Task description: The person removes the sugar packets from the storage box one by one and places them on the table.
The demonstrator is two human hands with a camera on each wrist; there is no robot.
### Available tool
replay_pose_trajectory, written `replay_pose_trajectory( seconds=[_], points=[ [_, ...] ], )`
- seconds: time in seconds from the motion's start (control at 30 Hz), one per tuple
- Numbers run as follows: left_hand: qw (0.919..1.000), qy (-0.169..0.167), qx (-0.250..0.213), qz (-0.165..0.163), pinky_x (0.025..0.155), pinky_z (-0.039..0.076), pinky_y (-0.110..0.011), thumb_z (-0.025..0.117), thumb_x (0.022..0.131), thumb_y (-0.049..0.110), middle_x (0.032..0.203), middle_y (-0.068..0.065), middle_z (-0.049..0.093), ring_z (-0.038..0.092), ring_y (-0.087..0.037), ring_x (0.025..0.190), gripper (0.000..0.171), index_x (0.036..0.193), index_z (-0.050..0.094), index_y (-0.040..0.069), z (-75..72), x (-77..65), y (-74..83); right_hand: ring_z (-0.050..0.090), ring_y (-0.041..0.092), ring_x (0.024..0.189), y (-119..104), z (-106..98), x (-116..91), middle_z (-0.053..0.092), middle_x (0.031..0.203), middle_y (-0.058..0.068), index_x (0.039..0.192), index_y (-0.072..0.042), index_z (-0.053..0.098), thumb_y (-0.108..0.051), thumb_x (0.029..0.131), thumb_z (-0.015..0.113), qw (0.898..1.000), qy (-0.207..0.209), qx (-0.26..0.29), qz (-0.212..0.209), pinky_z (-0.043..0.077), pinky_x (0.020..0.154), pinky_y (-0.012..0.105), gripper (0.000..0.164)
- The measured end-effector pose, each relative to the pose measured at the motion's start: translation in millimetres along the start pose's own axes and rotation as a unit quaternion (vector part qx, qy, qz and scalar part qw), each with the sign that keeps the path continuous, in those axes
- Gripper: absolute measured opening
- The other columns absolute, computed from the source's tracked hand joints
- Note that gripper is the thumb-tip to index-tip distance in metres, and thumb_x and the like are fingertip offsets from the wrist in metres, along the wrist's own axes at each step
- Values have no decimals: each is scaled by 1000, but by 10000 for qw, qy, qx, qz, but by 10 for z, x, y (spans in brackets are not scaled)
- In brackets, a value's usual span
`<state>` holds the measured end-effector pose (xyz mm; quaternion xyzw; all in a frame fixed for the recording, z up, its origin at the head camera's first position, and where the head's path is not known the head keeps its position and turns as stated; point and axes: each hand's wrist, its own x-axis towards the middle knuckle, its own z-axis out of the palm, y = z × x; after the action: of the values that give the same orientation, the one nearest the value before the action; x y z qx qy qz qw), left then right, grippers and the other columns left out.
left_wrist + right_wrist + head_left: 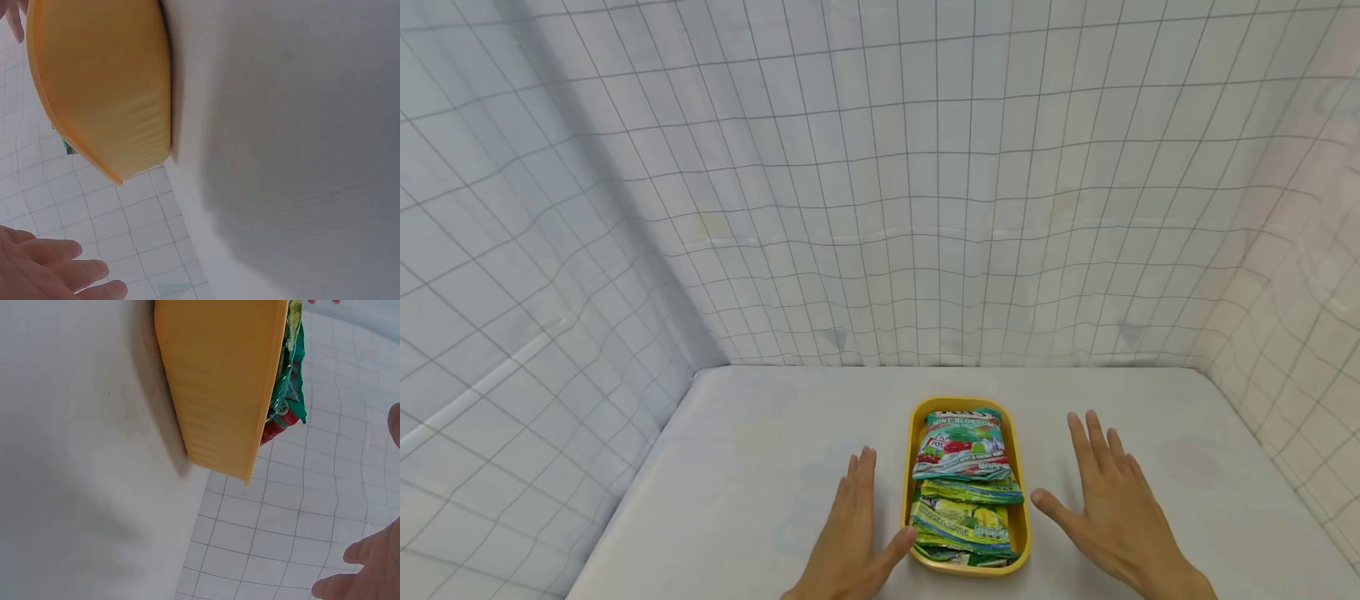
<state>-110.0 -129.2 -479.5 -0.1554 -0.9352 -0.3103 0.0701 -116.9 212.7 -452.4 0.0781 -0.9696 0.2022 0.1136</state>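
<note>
A yellow plastic tray (968, 570) stands on the white table between my two hands. Several candy bags lie in it: a teal and red mint bag (962, 446) at the far end and yellow-green bags (966, 521) at the near end. My left hand (850, 537), fingers straight, is beside the tray's left side, its thumb overlapping the near left corner in the head view. My right hand (1112, 508) hovers to the right of the tray with fingers and thumb spread, holding nothing. In both wrist views the tray's side wall (103, 87) shows close by.
The white tabletop (737, 467) extends on both sides of the tray. White curtains with a dark grid pattern (940, 208) hang behind the table and along its left and right sides.
</note>
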Motion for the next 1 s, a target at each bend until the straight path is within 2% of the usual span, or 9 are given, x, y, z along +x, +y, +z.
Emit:
replay_pose_trajectory(
  seconds=[0.2,0.37,0.63,0.83,1.0],
  points=[
    [9984,-223,-354,-383,120,21,-56,65,92,59,167,-18,19,17,-36,153,107,164,8,5,29,4,17,18,57,146,-51,-12,42,7,168,24,166,-13,1,-63,92,64,10000,-4,48,-41,20,113,72,109],
    [9972,-297,-401,-563,121,20,-55,64,92,62,167,-16,19,17,-35,153,107,165,7,8,46,-6,34,16,56,146,-75,-10,63,7,168,24,166,-12,1,-64,92,64,9999,-87,97,32,19,113,72,110],
    [9913,-504,-544,-1090,117,27,-61,62,90,67,167,-19,17,24,-45,149,110,165,6,11,95,-41,81,17,56,146,-89,19,83,7,168,22,166,-13,0,-62,92,64,9998,-47,210,29,17,115,71,109],
    [9894,-472,-831,-1096,117,27,-59,65,91,62,169,-13,14,25,-38,150,108,165,5,11,120,-50,90,17,56,146,-121,29,107,8,168,24,165,-11,1,-63,92,64,9996,-46,257,83,17,115,70,110],
    [9845,-548,-1171,-1188,116,29,-61,67,92,59,169,-9,13,26,-36,150,108,166,4,12,148,-52,108,18,56,146,-138,48,133,9,167,24,165,-10,1,-63,92,64,9996,-46,276,82,18,115,70,110]
  ],
)
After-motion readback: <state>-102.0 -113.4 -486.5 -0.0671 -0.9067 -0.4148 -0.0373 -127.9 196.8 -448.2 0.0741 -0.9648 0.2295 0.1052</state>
